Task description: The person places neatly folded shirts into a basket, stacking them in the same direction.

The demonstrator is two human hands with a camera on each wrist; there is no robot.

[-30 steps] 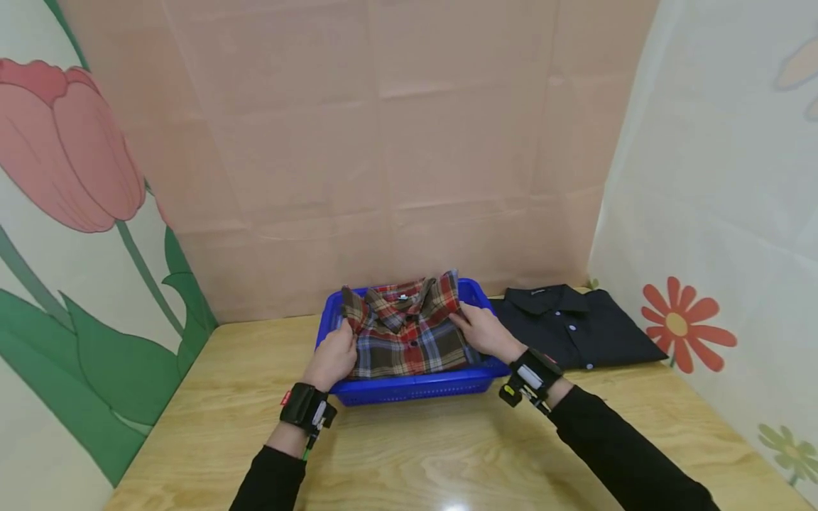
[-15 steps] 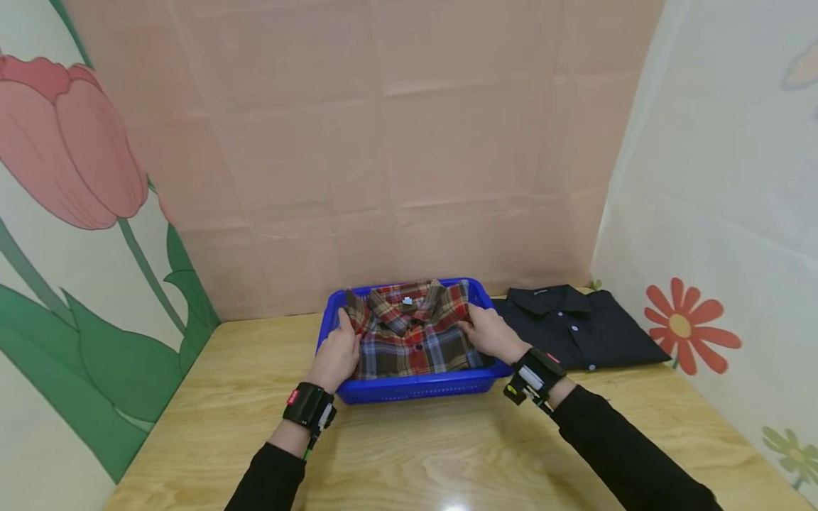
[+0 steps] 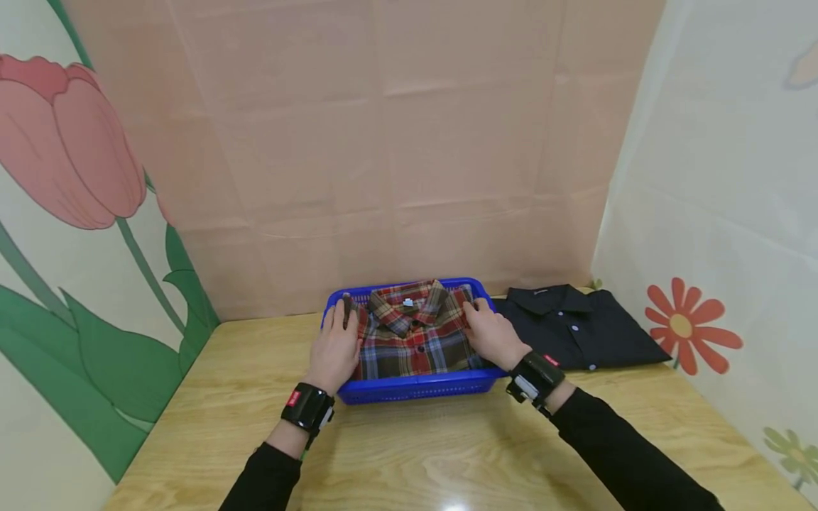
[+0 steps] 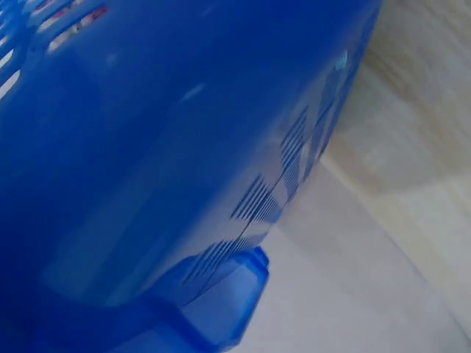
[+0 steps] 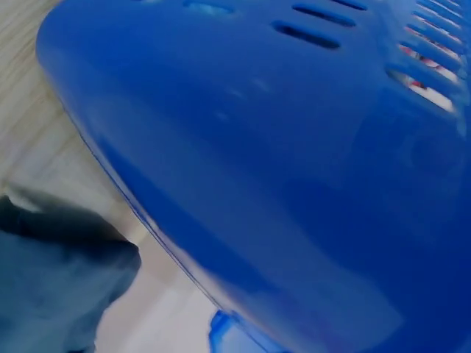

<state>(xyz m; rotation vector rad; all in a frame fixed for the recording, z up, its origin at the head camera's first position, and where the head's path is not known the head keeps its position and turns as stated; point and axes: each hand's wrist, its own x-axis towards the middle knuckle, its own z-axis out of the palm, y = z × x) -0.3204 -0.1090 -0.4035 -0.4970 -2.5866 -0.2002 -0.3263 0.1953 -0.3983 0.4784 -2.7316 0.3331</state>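
Note:
A folded plaid shirt [image 3: 415,348] in red, brown and blue lies collar up inside a blue plastic basket [image 3: 418,390]. My left hand [image 3: 334,351] is over the basket's left side, its extended fingers touching the shirt's left edge. On the opposite side, my right hand [image 3: 495,335] rests its fingertips on the shirt's right shoulder, fingers slightly bent. Both wrist views are filled mostly by the slotted basket wall [image 4: 132,147]; neither shows the hands.
A folded black shirt [image 3: 578,326] lies on the wooden table [image 3: 409,454] right of the basket, close to my right hand. Part of a dark cloth [image 5: 59,272] shows in the right wrist view. Behind stands a brown paper backdrop [image 3: 383,156], with flower-printed sheets at both sides.
The plaid shirt's raised shoulders have gone down into the basket and it lies flatter. Both hands have loosened from its edges, and their fingers now lie on top of its sides.

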